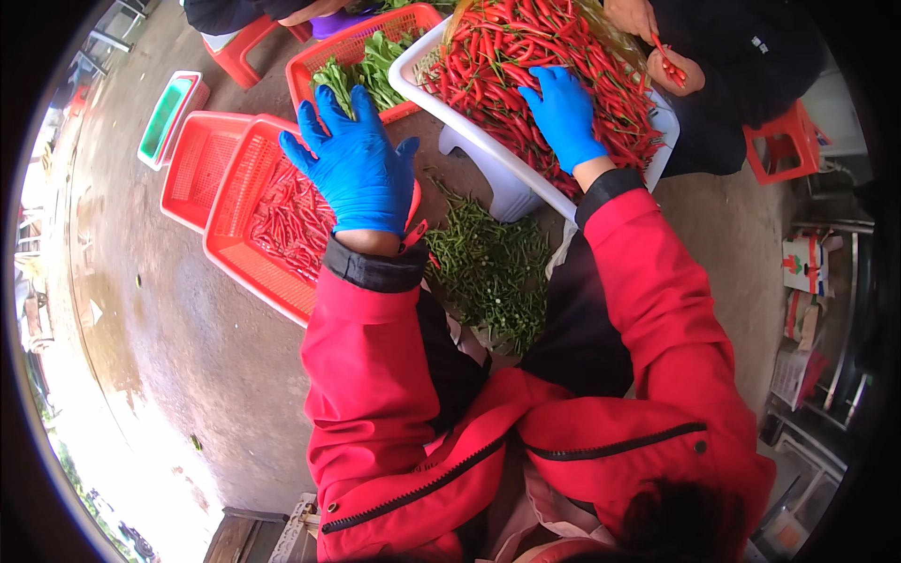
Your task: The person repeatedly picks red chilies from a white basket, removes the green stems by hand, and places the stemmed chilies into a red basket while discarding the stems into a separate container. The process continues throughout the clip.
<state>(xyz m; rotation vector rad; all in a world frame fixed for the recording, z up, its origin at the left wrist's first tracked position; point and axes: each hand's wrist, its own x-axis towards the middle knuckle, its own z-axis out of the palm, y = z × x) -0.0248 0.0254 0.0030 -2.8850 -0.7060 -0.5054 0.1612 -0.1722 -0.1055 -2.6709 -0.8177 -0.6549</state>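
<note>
My left hand [355, 165], in a blue glove, is held with fingers spread above a red plastic basket [229, 204] that has red chillies [292, 222] in its bottom. Nothing shows in that hand. My right hand [563, 119], also blue-gloved, rests on or just above the heap of red chillies [507, 84] in a large white plastic basket [486, 144]; its palm side is hidden. Between my legs, on the ground, lies a pile of green chilli stems [493, 267].
A red basket [303, 77] holds leafy greens [380, 70]. Another red basket [193, 169] and a green-lined basket [165, 116] stand at left. A co-worker's hands [672, 67] hold red chillies at upper right, near a red stool [785, 144]. Another person sits at the top left.
</note>
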